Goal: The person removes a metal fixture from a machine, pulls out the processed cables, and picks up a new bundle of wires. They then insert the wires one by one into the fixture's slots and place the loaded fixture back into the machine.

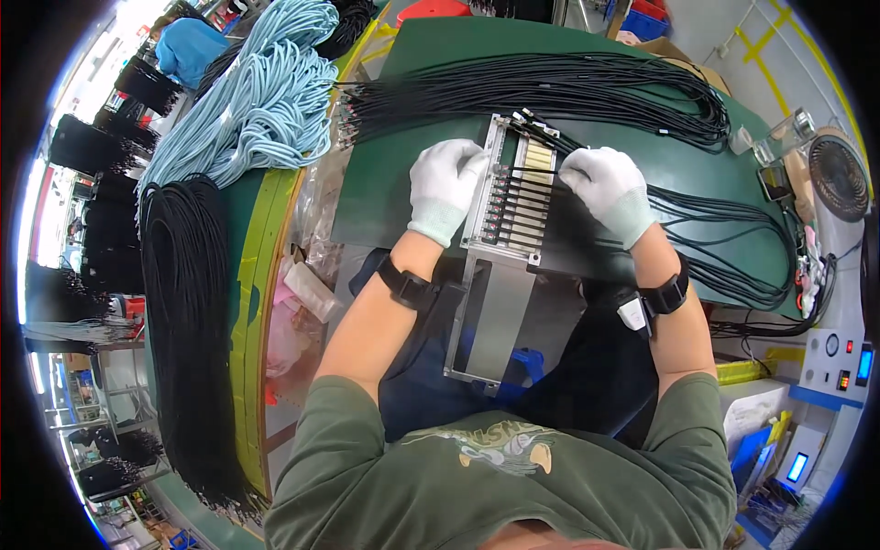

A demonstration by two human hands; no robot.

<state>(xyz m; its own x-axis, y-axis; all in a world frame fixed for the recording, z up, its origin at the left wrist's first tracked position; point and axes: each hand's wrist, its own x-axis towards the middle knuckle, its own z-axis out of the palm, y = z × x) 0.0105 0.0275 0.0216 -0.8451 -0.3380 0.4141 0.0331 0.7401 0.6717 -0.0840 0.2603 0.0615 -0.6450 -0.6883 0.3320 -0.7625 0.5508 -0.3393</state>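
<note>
The head view shows a thin black cable (534, 170) stretched across the upper part of a metal fixture (500, 249), between two gloved hands. The right hand (610, 183) has its thumb and fingertips drawn together on the cable, just beside the fixture's right edge. The left hand (445, 183) is by the left rail, thumb and forefinger nearly meeting; whether anything sits between them cannot be told.

The cable looks light and bendy, likely to droop or spring aside if held far from its end. Its tip is probably the delicate part, so a pinch on the jacket close behind it should serve best; smooth gloves may slip a little on so thin a strand. The fixture looks rigid and heavier — better taken by its rails than by the row of small connectors (493, 209) along its left side. Below the cable, more black strands lie side by side across it.

Farther out, the fixture rests on a green table (371, 206), near its edge. A long black bundle (568, 78) lies beyond it, and looped cables (779, 261) curve away to the right. Past the table's left side are a pale blue bundle (275, 105) and a hanging black one — both thick and tangled-looking — and at the far right stands a fan (839, 177).
</note>
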